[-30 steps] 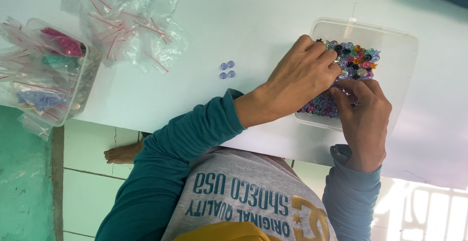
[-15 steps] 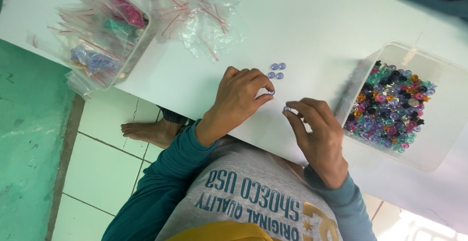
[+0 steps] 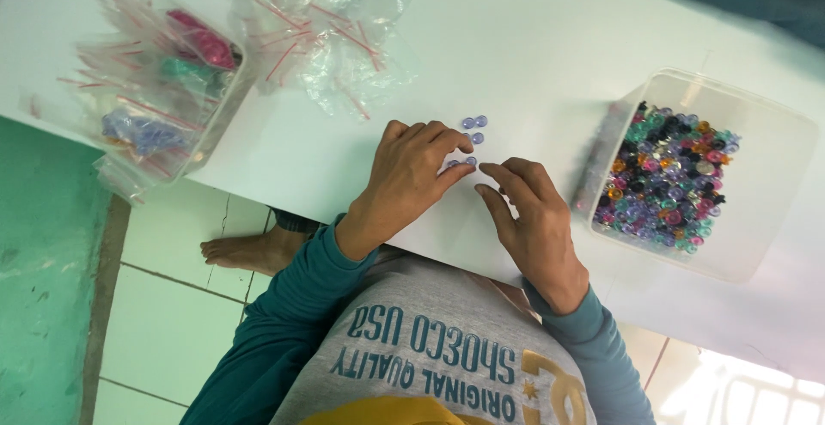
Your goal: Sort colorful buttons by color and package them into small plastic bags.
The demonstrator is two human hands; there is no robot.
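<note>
**A:** What did the place look like?

**B:** A white table stood over pale floor tiles, with a green floor strip at the side and a bare foot under the table edge.

**A:** And the hands?

**B:** Both lay flat on the table, close together. The left hand had its fingers stretched forward and slightly curled, gripping nothing I could make out. Its fingertips touched a small cluster of lilac beads; some beads lay just beyond the fingertips, others right at them. The right hand rested just beside it, forefinger extended toward the same beads and the other fingers loosely bent; whether it pinched a bead, I could not tell.

**A:** What lay around them?

**B:** Beyond the right hand's fingers, off to its outer side, sat a clear plastic tub holding mixed coloured beads. Well beyond the left fingertips lay a heap of empty zip bags with red strips. Farther out on that side, a second clear container held filled bags of pink, green and blue beads.
</note>
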